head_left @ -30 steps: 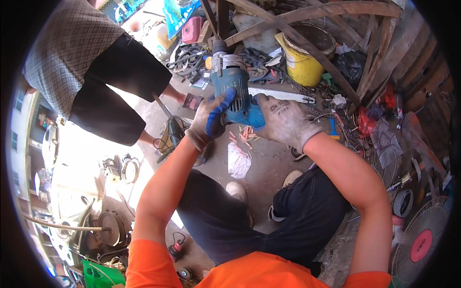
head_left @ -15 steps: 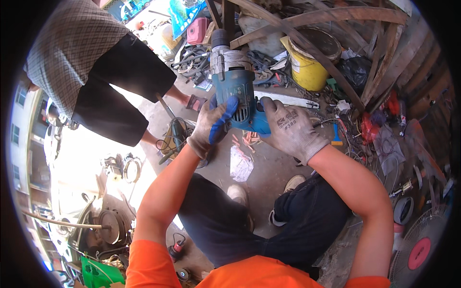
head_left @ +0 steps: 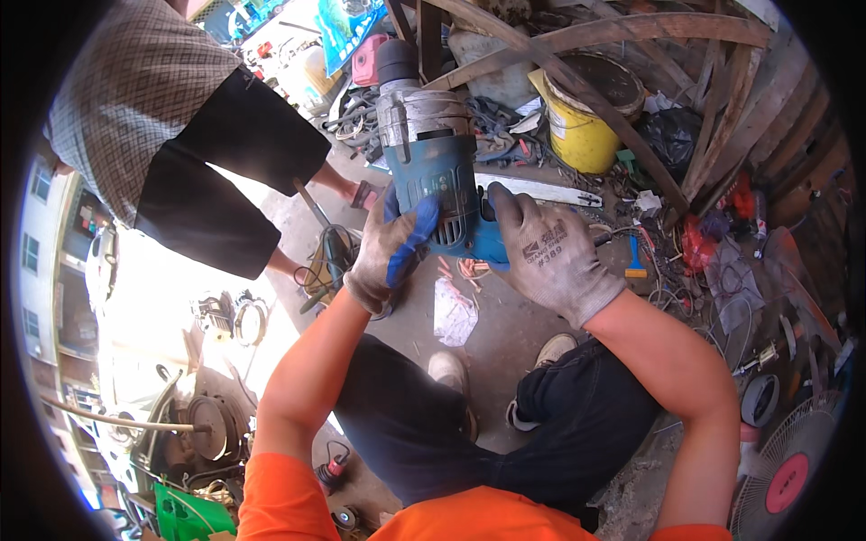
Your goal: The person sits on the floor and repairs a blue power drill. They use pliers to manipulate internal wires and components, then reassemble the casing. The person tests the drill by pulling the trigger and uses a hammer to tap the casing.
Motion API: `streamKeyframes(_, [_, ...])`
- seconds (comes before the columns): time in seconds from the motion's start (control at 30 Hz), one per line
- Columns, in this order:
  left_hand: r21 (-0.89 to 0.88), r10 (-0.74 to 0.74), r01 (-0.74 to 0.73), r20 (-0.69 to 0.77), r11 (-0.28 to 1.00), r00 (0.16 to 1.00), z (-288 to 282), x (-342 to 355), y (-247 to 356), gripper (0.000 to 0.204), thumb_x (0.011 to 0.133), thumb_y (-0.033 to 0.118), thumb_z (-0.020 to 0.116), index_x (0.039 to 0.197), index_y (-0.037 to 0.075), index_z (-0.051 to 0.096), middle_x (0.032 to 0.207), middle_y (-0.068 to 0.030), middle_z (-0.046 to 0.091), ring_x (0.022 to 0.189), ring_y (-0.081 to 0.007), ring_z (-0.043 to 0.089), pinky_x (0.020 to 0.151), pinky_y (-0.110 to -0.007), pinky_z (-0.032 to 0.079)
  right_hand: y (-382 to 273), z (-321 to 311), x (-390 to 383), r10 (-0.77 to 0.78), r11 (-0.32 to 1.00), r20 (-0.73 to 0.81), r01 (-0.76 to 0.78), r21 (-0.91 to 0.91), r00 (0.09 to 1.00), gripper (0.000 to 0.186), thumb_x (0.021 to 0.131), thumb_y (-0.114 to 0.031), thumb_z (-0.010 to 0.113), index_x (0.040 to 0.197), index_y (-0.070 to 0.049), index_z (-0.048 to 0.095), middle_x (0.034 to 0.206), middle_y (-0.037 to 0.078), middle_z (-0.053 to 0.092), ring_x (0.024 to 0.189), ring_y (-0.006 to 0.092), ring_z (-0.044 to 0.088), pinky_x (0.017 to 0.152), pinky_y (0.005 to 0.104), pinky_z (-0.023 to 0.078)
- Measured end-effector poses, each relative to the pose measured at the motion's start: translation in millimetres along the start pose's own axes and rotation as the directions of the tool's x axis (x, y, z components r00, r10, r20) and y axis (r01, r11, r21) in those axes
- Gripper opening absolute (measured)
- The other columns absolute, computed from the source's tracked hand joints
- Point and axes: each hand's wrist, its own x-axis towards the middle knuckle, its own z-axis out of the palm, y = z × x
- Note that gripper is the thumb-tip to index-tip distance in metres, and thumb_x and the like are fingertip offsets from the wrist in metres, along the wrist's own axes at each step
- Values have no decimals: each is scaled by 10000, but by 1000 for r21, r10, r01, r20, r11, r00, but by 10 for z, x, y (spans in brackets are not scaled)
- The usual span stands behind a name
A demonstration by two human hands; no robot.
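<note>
Between my hands is a teal hammer drill [head_left: 437,167] with a scuffed grey metal front housing and a black chuck pointing away from me. No bit shows in the chuck. My left hand [head_left: 390,243], in a grey glove with a blue palm, is closed round the left side of the drill's body near its vents. My right hand [head_left: 552,248], gloved the same way, wraps the rear handle, its forefinger near the trigger. Its other fingers are mostly hidden. The drill is held up above the floor, over a crumpled pale paper [head_left: 455,311] and small reddish scraps.
A person in a plaid shirt and black shorts [head_left: 234,171] stands at the left. A yellow bucket [head_left: 582,135], curved wooden strips [head_left: 631,32] and a chainsaw bar [head_left: 546,189] lie beyond the drill. A fan [head_left: 789,478] stands at the right, a green container [head_left: 189,514] at the lower left.
The drill has come slightly closer and its chuck has swung a little left and up. Both hands have moved with it and keep their grip.
</note>
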Motion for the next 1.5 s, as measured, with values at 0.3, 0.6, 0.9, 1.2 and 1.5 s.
streamKeyframes(0.3, [13, 3, -2, -11, 1000, 1000, 54, -15, 54, 589, 977, 361, 700, 1392, -16, 519, 1234, -99, 677, 1091, -173, 656, 946, -328, 526, 16, -75, 19, 20, 995, 111, -31, 99, 994, 668, 770, -262, 724, 1351, -2, 520, 944, 116, 643, 751, 250, 669, 711, 369, 486])
streamKeyframes(0.6, [-117, -28, 23, -40, 993, 999, 59, -45, 27, 578, 959, 263, 740, 1415, -1, 503, 1256, -96, 671, 1103, -180, 656, 971, -333, 525, 19, 35, -17, 10, 999, 5, -11, 43, 1000, 475, 850, -195, 564, 1299, -39, 567, 901, 53, 645, 652, 179, 650, 674, 319, 444])
streamKeyframes(0.9, [5, -6, 6, -61, 1000, 998, 63, -29, 59, 595, 960, 267, 740, 1421, -19, 495, 1269, -101, 664, 1110, -172, 643, 975, -335, 525, 41, -22, 16, 17, 993, 15, -19, 120, 1000, 423, 835, -192, 568, 1227, -32, 580, 882, 68, 637, 643, 181, 637, 667, 323, 444])
streamKeyframes(1.2, [14, -30, 31, -82, 999, 996, 36, -29, 21, 593, 955, 316, 750, 1398, -1, 516, 1196, -74, 684, 976, -116, 643, 812, -269, 527, 26, -28, 18, 32, 972, 191, -75, 224, 981, 751, 787, -331, 739, 1396, 19, 475, 1030, 151, 644, 842, 273, 674, 795, 388, 501])
streamKeyframes(1.5, [95, -24, 35, -112, 995, 993, 85, -12, 57, 581, 931, 390, 767, 1339, 27, 567, 1001, -1, 683, 695, -35, 523, 572, -202, 400, 29, -112, 30, 33, 970, 152, -68, 232, 988, 656, 815, -362, 725, 1314, 7, 512, 993, 145, 648, 780, 267, 688, 722, 377, 513])
